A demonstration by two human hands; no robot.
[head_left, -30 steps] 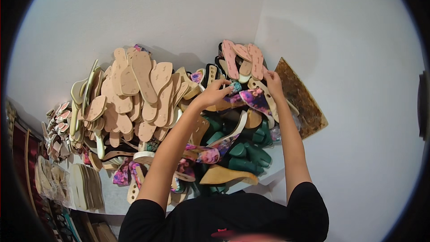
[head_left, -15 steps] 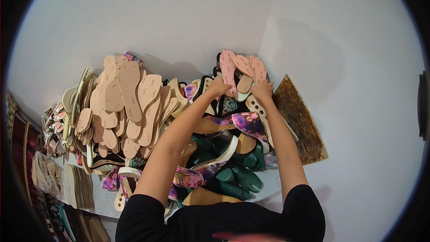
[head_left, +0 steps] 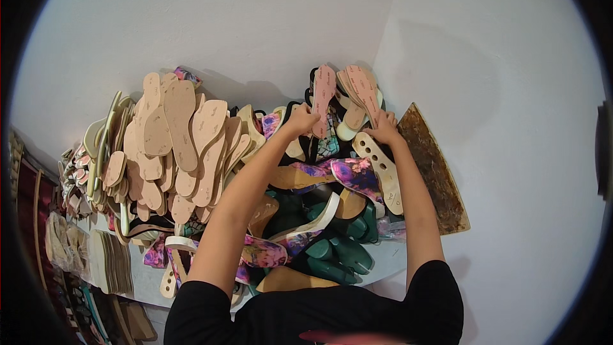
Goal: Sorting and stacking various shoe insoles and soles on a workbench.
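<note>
My left hand (head_left: 301, 121) is closed on the heel end of a pink printed insole (head_left: 324, 92), which it holds upright. My right hand (head_left: 384, 129) grips the lower end of a pink insole (head_left: 364, 86). Tan edges show just behind that insole, so it seems to be the front one of a small stack. Between the two hands lie a tan insole (head_left: 354, 116) and a shoe with teal-and-black patterned fabric (head_left: 328, 145). Below the right hand rests a cream sole with round holes (head_left: 377, 160).
A large heap of tan insoles (head_left: 182, 128) covers the left of the table. Flower-patterned wedge shoes (head_left: 354, 176) and dark green shoe lasts (head_left: 345, 255) fill the middle. A stained brown board (head_left: 437, 182) leans at the right. Stacked sheets (head_left: 110, 262) stand at the lower left.
The pink insoles have been drawn apart. The one in my left hand now stands separately, while the tilted middle one has come together with those at my right hand.
</note>
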